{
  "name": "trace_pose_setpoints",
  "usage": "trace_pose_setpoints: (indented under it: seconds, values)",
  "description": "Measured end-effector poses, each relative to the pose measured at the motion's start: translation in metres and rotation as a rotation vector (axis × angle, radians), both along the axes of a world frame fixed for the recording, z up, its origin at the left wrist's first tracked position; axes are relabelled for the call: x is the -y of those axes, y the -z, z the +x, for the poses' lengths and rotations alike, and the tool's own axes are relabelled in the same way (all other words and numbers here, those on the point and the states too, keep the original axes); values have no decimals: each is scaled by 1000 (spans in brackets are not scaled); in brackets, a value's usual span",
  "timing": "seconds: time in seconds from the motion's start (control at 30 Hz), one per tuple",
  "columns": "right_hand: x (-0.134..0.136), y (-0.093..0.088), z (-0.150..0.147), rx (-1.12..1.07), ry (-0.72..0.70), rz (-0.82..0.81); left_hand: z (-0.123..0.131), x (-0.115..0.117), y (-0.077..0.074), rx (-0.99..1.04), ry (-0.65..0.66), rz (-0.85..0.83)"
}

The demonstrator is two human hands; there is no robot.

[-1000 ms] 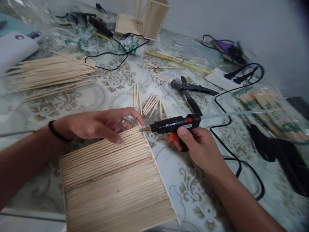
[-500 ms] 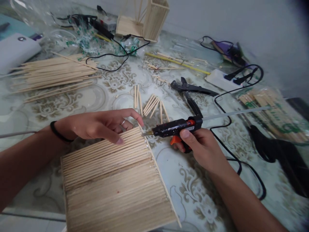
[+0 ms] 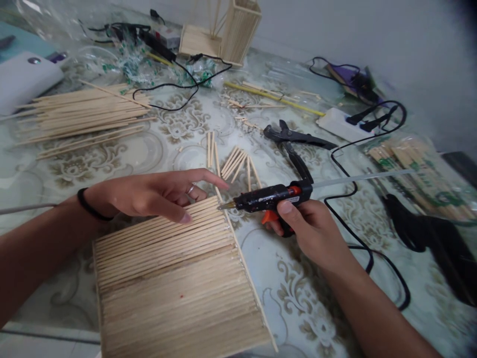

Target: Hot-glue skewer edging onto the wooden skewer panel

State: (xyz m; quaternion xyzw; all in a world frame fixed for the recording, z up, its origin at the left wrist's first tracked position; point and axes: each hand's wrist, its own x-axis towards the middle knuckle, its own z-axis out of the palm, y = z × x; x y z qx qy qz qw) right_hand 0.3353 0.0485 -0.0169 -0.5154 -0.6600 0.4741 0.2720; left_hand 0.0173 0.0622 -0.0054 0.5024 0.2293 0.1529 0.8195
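Note:
A flat panel of thin wooden sticks (image 3: 179, 293) lies tilted in front of me, its sticks side by side between two side strips. My left hand (image 3: 156, 196) grips the panel's far edge, thumb on top and the other fingers partly hidden behind it. Its index finger reaches out past the upper right corner. In my right hand (image 3: 313, 223) is a black hot glue gun (image 3: 261, 198) with an orange trigger, a finger at the trigger. The nozzle points left and meets the panel at that corner. A long translucent glue stick (image 3: 357, 178) juts from the gun's back.
Short cut sticks (image 3: 234, 161) lie just beyond the panel. Black cutting pliers (image 3: 298, 136) rest behind the gun. A pile of long sticks (image 3: 89, 112) is at left. Farther back stand a power strip (image 3: 345, 124) and a stick-built structure (image 3: 240, 32). A black cable (image 3: 354, 186) loops at right.
My left index finger has stretched slightly to the right. The glue gun's nozzle has shifted slightly left at the panel's corner; the panel is almost unmoved.

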Motion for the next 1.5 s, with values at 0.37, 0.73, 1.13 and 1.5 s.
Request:
trace_pose_setpoints:
  seconds: [0.37,0.73,1.13,1.5]
  values:
    - [-2,3,3,5,-23,-11,1,-1,-1,-11,21,46]
    - [-3,2,7,-6,-46,-34,0,-1,-1,-15,-9,20]
    - [0,2,1,-21,-21,-37,-1,-1,0,-95,-56,47]
    - [-3,-3,8,45,-110,-70,0,0,-2,-93,-69,20]
